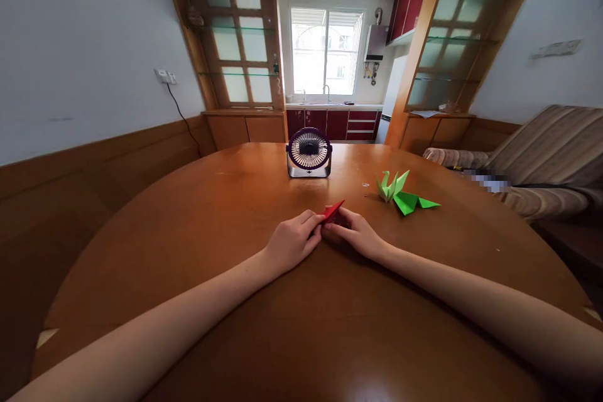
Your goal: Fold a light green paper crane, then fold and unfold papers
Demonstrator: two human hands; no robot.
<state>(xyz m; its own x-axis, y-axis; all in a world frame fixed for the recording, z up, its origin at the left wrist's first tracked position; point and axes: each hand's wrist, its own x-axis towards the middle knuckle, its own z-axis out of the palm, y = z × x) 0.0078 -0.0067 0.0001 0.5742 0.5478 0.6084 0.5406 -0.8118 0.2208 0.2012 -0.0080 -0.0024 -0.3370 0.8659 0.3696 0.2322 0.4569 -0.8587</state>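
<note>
- Bare forearms reached in from the near edge of the round wooden table (pixel 198 213), both lying low over the polished top and meeting near its middle.
- Between them sat a small piece of folded red paper (pixel 333 210), its pointed tip sticking up and away toward the far side, just in front of the fingertips.
- Her, or his, left hand (pixel 291 242) was curled mostly closed, thumb and forefinger pinched on the near left edge of the red paper; the other fingers were tucked under, knuckles resting on the wood.
- On the other side, the right hand (pixel 358 233) was likewise closed down to a pinch, fingertips pressed on the paper's right side, so the two hands were together, nearly touching.
- Risk, as I judged it: with so little paper showing and both pinches crowded on one end, a crease could run crooked or the thin point could tear or crumple if either hand pulled sideways.
- A small purple desk fan (pixel 309 152) stood just beyond, facing the hands; whether it was running I could not tell, but a draught could lift a loosely held flap.
- Off to the right, well apart from the hands, lay folded green paper figures (pixel 402 193), light enough to be swept by a careless sleeve or elbow.
</note>
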